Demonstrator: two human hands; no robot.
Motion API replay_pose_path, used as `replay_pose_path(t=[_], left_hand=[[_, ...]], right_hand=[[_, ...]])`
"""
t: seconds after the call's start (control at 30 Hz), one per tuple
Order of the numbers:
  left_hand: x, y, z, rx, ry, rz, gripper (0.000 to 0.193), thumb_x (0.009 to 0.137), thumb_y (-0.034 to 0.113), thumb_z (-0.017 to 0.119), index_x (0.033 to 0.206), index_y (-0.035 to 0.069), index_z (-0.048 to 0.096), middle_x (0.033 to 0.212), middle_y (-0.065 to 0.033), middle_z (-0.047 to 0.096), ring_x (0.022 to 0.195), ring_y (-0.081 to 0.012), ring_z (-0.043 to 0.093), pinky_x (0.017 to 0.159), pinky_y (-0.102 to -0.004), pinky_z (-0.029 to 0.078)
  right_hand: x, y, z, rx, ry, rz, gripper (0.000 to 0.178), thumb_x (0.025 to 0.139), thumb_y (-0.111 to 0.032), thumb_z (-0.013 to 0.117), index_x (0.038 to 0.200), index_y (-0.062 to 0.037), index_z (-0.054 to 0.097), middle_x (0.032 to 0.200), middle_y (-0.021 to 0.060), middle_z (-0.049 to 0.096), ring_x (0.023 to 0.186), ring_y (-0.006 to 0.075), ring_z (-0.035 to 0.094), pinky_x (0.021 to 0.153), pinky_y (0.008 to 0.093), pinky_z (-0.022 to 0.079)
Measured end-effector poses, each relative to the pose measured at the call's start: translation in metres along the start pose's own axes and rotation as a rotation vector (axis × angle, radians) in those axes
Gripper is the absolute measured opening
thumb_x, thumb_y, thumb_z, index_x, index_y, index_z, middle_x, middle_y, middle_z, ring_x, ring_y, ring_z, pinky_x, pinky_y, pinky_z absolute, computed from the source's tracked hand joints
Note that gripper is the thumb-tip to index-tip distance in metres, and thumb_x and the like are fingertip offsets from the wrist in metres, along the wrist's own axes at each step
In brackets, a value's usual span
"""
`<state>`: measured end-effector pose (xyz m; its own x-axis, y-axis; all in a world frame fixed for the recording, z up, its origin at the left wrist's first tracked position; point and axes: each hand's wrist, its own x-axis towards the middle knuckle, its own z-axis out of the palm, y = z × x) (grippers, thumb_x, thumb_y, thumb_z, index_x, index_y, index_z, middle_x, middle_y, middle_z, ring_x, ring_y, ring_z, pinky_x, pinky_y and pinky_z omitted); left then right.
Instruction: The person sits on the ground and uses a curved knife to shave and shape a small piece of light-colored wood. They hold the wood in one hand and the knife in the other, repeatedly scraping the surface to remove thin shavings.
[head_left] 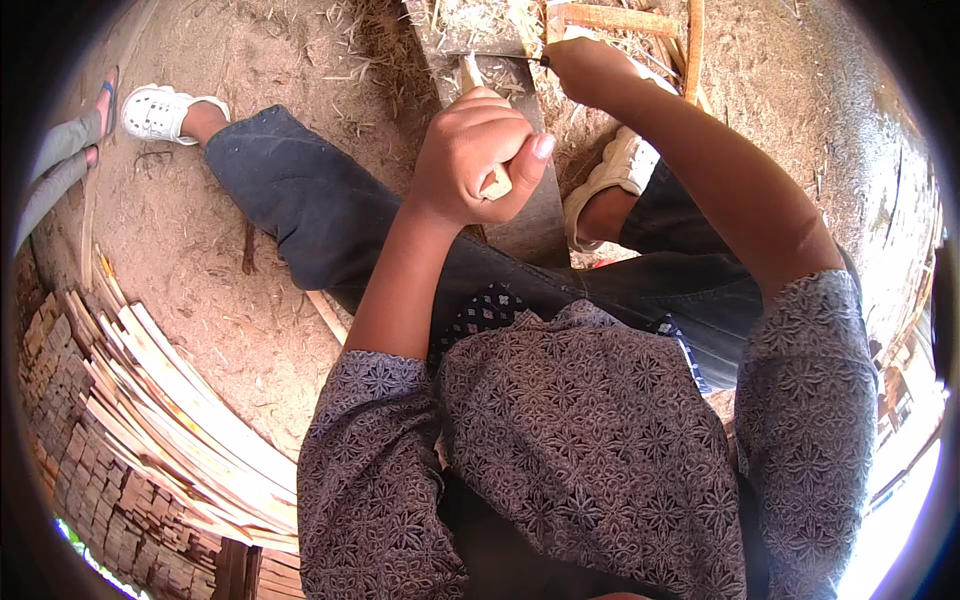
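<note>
My left hand (478, 155) is closed in a fist around a pale wooden strip (493, 178), whose upper end (470, 70) sticks out above the knuckles. My right hand (588, 70) is farther away, fingers closed on a thin dark blade or tool (520, 58) that lies across the top of the strip. Both hands work over a grey upright block or board (535, 215) standing between my legs. What the right hand grips is mostly hidden by its fingers.
I sit on dry dirt ground with dark trousers (300, 200) and white shoes (160, 112). A big stack of split pale wooden strips (150, 400) lies at my left. Straw and wood pieces (610, 18) lie ahead. Another person's sandalled foot (105, 95) shows at far left.
</note>
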<state>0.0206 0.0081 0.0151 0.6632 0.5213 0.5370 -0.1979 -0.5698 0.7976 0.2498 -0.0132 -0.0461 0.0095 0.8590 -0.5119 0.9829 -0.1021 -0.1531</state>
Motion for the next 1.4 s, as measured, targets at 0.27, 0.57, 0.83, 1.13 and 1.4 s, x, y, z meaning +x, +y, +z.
replay_pose_path(t=[0.27,0.57,0.83,1.13,1.4], left_hand=[[-0.002,-0.002,-0.008,-0.007,0.005,-0.070,0.038,0.089,0.009,0.068,0.058,0.005,0.045,0.056,-0.0117,0.045,0.050,-0.0316,0.046,0.057,-0.0391,0.042],[0.013,0.001,-0.008,-0.013,-0.030,-0.075,0.035,0.092,0.010,0.066,0.061,0.004,0.051,0.056,-0.0119,0.048,0.051,-0.0312,0.049,0.056,-0.0388,0.042],[0.015,-0.007,-0.010,-0.029,-0.015,-0.077,0.041,0.103,0.011,0.057,0.066,-0.003,0.046,0.060,-0.0083,0.046,0.053,-0.0209,0.040,0.055,-0.0348,0.037],[0.013,-0.003,-0.005,0.021,-0.026,-0.080,0.041,0.097,0.012,0.062,0.061,0.003,0.047,0.056,-0.0112,0.045,0.049,-0.0286,0.043,0.053,-0.0397,0.037],[0.011,-0.001,-0.003,-0.012,-0.012,-0.089,0.041,0.101,0.011,0.060,0.066,-0.003,0.044,0.061,-0.0092,0.042,0.054,-0.0215,0.040,0.056,-0.0353,0.037]], right_hand=[[-0.020,-0.031,-0.041,0.061,-0.083,0.021,0.029,0.089,-0.001,0.060,0.117,-0.0052,0.070,0.102,0.0186,0.075,0.101,0.0356,0.074,0.086,0.0490,0.059],[-0.015,-0.010,-0.017,0.016,-0.032,-0.070,0.015,0.093,-0.010,0.059,0.104,-0.0049,0.068,0.097,0.0220,0.073,0.096,0.0413,0.071,0.082,0.0522,0.056],[-0.010,-0.026,-0.019,0.028,-0.064,0.072,0.025,0.089,-0.004,0.061,0.113,-0.0072,0.069,0.106,0.0183,0.074,0.105,0.0378,0.071,0.087,0.0489,0.058],[-0.057,-0.025,-0.041,0.018,-0.030,0.060,0.021,0.095,-0.011,0.058,0.113,-0.0090,0.068,0.105,0.0155,0.074,0.103,0.0367,0.072,0.085,0.0502,0.057],[0.012,-0.048,-0.022,0.049,-0.061,0.138,0.025,0.091,-0.006,0.064,0.113,-0.0069,0.077,0.108,0.0161,0.077,0.101,0.0336,0.076,0.083,0.0449,0.061]])
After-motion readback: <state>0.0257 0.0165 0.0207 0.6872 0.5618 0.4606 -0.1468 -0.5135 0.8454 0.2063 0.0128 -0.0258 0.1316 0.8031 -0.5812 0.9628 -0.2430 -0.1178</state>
